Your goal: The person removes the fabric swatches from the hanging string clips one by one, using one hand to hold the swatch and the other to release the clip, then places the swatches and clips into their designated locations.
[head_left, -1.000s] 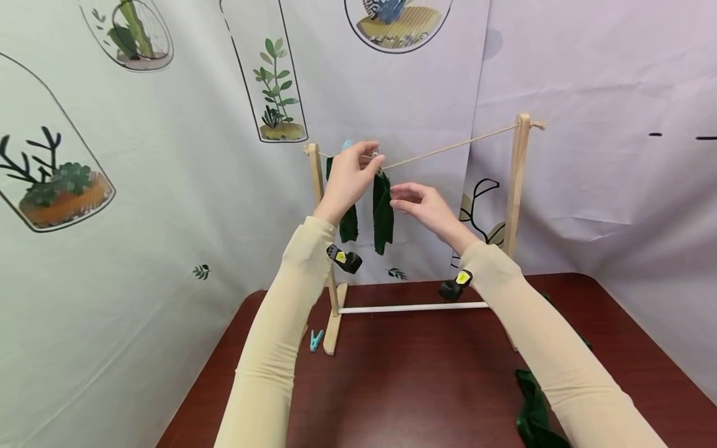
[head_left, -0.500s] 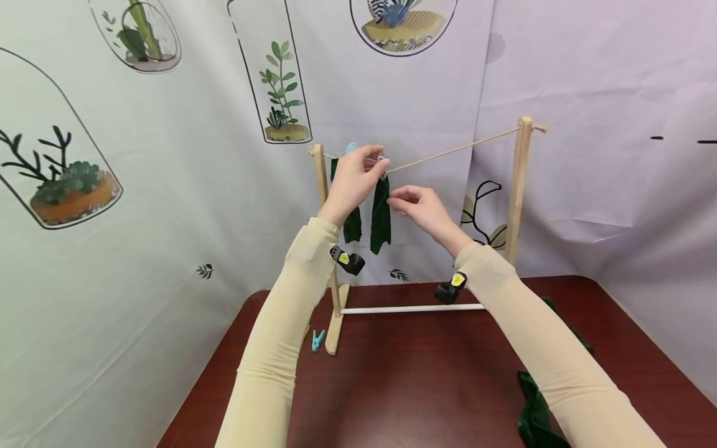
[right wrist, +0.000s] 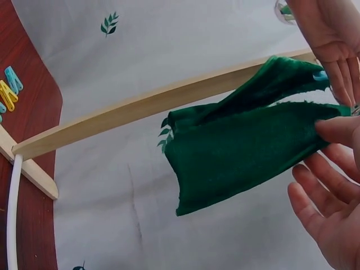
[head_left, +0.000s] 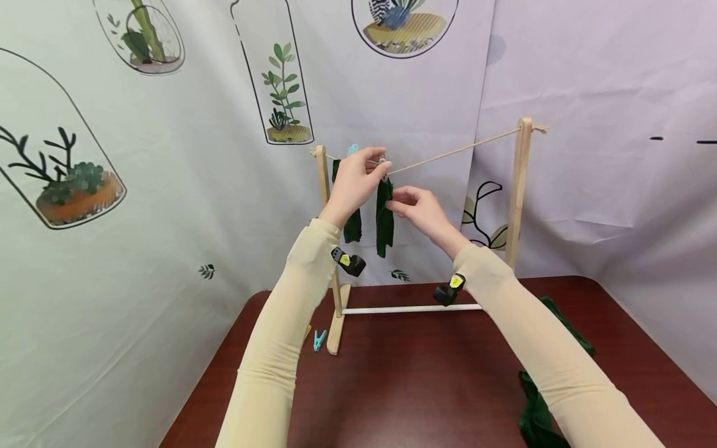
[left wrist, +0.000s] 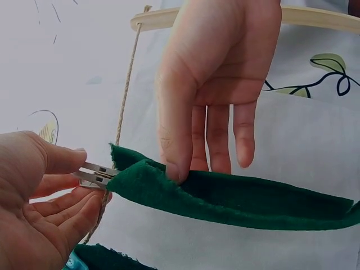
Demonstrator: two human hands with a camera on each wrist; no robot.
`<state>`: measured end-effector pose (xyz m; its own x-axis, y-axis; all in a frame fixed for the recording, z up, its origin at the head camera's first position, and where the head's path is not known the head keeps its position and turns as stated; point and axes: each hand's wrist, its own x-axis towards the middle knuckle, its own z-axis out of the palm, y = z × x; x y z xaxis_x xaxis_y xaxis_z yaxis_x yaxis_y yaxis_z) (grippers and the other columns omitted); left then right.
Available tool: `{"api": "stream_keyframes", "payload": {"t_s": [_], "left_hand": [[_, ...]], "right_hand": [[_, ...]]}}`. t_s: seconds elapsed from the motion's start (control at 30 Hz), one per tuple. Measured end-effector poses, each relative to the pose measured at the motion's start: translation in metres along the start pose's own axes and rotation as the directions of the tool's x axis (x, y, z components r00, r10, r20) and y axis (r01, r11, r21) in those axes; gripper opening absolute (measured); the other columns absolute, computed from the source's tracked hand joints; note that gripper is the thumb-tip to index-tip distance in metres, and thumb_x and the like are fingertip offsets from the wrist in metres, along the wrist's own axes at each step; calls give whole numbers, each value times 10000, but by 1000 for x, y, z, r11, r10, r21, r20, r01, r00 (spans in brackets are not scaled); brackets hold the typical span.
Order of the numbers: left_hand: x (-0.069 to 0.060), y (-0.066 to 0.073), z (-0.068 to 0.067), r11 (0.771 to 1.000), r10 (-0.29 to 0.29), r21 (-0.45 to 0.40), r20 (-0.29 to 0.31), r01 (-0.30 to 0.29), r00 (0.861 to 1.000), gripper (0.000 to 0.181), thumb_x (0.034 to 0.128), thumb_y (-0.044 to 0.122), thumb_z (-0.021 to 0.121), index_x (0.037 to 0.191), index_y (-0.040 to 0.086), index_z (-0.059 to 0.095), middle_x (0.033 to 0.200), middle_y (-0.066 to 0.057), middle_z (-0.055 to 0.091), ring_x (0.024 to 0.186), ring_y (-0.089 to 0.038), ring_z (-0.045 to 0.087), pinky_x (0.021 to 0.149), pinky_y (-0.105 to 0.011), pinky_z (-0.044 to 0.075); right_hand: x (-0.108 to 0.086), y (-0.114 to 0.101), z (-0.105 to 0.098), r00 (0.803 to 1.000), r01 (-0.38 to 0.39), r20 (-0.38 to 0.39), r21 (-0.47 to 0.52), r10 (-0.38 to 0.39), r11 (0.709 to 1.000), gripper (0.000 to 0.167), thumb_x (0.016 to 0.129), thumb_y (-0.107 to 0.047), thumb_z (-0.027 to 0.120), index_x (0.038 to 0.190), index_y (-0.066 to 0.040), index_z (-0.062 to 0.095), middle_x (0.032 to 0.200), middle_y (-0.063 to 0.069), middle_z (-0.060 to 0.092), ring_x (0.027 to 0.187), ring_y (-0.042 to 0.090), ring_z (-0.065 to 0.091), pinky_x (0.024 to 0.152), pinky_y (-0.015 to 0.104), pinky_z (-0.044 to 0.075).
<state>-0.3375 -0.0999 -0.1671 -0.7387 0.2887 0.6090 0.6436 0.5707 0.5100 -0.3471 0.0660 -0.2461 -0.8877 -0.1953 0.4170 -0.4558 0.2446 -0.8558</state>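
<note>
My left hand (head_left: 358, 183) pinches a grey-silver clothespin (left wrist: 97, 174) on the rope (head_left: 454, 151). The top end of a folded dark green cloth (head_left: 384, 221) sits in the clothespin's tip, and the cloth hangs down. Just below, my right hand (head_left: 420, 211) pinches the edge of this cloth between thumb and fingers, the thumb on its near face in the left wrist view. Further left a second green cloth (head_left: 353, 228) hangs from the rope under a blue clothespin (head_left: 352, 149), partly hidden behind my left hand.
Wooden posts (head_left: 520, 186) hold the rope at both ends, joined low down by a white rod (head_left: 411, 308). On the dark red table (head_left: 420, 386) lie a blue clothespin (head_left: 319, 340), yellow clothespin (right wrist: 8, 94) and more green cloth (head_left: 538, 414) at right. A printed curtain (head_left: 196, 155) hangs behind.
My right hand has come slightly left and now grips the cloth's edge, which has turned and folded a little. My left hand stays at the clothespin. The head view has shifted slightly.
</note>
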Motion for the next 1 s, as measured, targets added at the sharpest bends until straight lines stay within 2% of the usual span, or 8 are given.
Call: {"api": "stream_keyframes", "payload": {"t_s": [0.13,0.23,0.4,0.57,0.73,1.0], "left_hand": [[-1,1,0,1000,4,6,-2,-4,1000,403,1032,234,605,1373,18,602,1274,-121,659,1144,-225,651,943,-319,534],[-1,1,1,1000,3,6,3,-3,1000,399,1028,226,612,1369,17,605,1262,-122,661,1137,-226,655,943,-314,535],[-1,0,2,1000,8,18,11,-8,1000,400,1020,211,625,1368,13,604,1247,-121,667,1123,-222,663,938,-297,535],[0,0,2,999,6,41,14,-6,1000,445,1005,230,653,1385,8,582,1227,-125,671,1121,-215,662,940,-291,532],[-1,2,1,999,23,46,17,-24,1000,398,990,236,676,1316,12,633,1184,-114,679,1093,-209,667,929,-288,534],[-4,4,4,997,63,55,-60,-60,996,275,972,205,703,1188,36,689,1102,-94,693,1018,-185,669,894,-253,529]], "right_hand": [[-1,1,-1,1000,9,-15,-7,-9,1000,315,995,-231,663,1230,-23,687,1218,143,683,1059,324,630,930,466,516],[-2,1,-3,1000,9,-26,-9,-9,1000,317,996,-229,662,1227,-15,692,1223,151,681,1063,358,632,932,467,516],[-4,2,-6,1000,4,-31,-29,-5,1000,350,1000,-242,656,1265,-16,686,1262,150,673,1079,340,650,917,414,534],[-6,1,-8,999,29,-34,-25,-30,999,367,1006,-240,647,1291,-9,672,1270,161,670,1066,331,655,953,479,521],[-8,1,-10,998,48,-44,-15,-48,999,355,1009,-239,643,1277,-9,680,1240,163,682,1044,293,654,948,475,525],[-9,3,-10,999,32,-31,-27,-33,999,379,1013,-272,637,1307,-35,672,1268,138,676,1090,276,644,951,431,525]]}}
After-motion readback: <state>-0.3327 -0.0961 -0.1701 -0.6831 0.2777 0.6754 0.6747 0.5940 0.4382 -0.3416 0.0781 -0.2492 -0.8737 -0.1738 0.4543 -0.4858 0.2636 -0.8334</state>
